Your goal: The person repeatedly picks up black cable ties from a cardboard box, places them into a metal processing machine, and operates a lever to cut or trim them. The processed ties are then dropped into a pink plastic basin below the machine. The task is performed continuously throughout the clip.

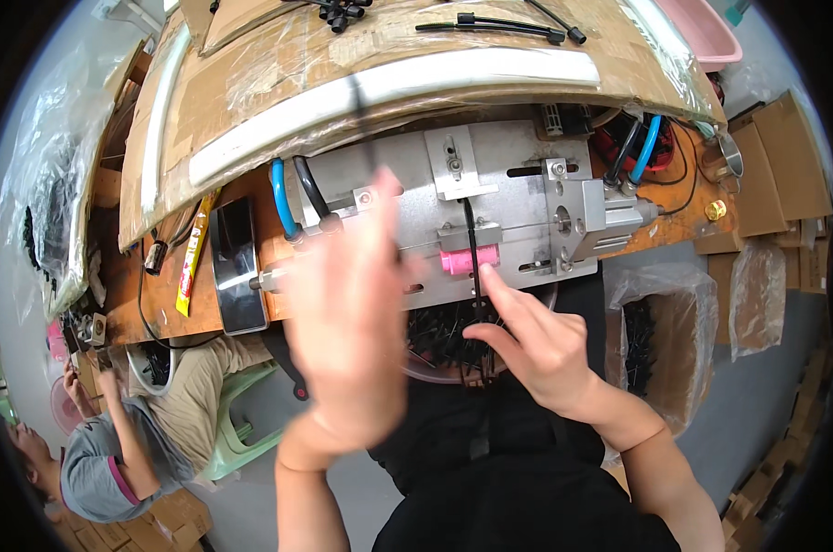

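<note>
A thin black rod (473, 235) lies across the metal fixture (398, 202), over a pink block (459, 261) at its front edge, and reaches down toward me. My right hand (550, 354) is at this rod, the index fingertip against it by the pink block and the thumb across it lower down. My left hand (347, 322) is raised over the left part of the fixture and smeared by motion. Beyond its fingertips shows a second dark rod (362, 115), also blurred; whether the fingers grip it cannot be made out.
A pneumatic cylinder (605, 221) with blue and black hoses sits at right. A phone (237, 267) lies at left. Black pieces (494, 29) rest on the cardboard-covered shelf (278, 69). Below the fixture is a basin of black parts (439, 345). Another person (113, 460) sits at left.
</note>
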Motion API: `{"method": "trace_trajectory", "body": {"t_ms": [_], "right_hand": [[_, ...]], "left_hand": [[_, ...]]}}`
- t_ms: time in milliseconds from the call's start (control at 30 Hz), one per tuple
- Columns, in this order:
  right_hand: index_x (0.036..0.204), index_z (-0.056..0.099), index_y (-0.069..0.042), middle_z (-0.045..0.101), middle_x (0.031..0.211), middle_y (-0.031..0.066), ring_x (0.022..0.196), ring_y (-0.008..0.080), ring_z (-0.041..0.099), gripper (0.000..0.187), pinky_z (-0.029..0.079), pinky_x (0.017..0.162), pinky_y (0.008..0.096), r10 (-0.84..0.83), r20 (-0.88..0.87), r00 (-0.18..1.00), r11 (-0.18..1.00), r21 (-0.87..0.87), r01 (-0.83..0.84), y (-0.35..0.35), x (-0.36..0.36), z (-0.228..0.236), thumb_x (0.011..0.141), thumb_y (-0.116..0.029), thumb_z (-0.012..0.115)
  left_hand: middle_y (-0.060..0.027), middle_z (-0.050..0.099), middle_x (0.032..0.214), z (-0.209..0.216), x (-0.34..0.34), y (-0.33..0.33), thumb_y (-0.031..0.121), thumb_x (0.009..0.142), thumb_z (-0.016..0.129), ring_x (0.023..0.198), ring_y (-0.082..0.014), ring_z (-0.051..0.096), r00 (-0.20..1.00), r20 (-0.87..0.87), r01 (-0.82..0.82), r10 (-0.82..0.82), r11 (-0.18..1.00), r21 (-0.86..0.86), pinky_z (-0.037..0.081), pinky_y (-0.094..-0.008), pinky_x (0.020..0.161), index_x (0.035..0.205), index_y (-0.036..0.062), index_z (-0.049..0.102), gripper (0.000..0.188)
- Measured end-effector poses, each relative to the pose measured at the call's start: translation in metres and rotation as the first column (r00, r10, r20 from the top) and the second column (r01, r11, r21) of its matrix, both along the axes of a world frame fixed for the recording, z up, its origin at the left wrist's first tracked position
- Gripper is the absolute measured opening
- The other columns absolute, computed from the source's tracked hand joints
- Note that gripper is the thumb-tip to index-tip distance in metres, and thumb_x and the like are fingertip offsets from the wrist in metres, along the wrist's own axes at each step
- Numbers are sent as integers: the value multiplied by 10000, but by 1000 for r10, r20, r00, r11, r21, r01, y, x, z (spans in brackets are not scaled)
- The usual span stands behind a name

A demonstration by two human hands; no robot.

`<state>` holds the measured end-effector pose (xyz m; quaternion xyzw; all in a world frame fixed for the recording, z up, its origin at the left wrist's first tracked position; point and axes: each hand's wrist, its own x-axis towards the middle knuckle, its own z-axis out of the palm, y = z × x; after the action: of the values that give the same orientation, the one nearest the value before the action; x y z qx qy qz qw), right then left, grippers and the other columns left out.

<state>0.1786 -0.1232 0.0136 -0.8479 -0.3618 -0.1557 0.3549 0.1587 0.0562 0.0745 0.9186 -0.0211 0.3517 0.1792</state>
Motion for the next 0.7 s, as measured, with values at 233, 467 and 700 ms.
{"method": "trace_trajectory", "body": {"t_ms": [233, 467, 700], "right_hand": [[1176, 644, 37, 686, 782, 96, 523, 148, 577, 521, 451, 466, 255, -170, -72, 983, 982, 69, 175, -20, 8, 21, 714, -121, 827], [1176, 649, 22, 698, 818, 105, 496, 104, 521, 492, 406, 439, 222, -149, -131, 980, 974, 153, 169, -24, 10, 27, 734, -112, 818], [1050, 683, 32, 691, 855, 147, 727, 251, 672, 364, 538, 621, 316, -86, 310, 947, 985, 168, 34, -24, 63, 64, 701, 56, 781]], "left_hand": [[-69, 525, 936, -56, -31, -52, 64, 793, 644, 818, -200, 515, 944, -324, 99, -69, 992, 79, 447, -306, 744, 1328, -57, 512, 564], [-89, 506, 974, -59, -26, -54, 29, 738, 722, 888, -256, 502, 923, -376, 105, -82, 994, 39, 434, -370, 791, 1402, -23, 441, 723], [-74, 530, 878, -7, 3, -21, 75, 697, 767, 846, -255, 506, 932, -294, 213, -211, 977, -25, 437, -367, 785, 1360, 20, 508, 713]]}}
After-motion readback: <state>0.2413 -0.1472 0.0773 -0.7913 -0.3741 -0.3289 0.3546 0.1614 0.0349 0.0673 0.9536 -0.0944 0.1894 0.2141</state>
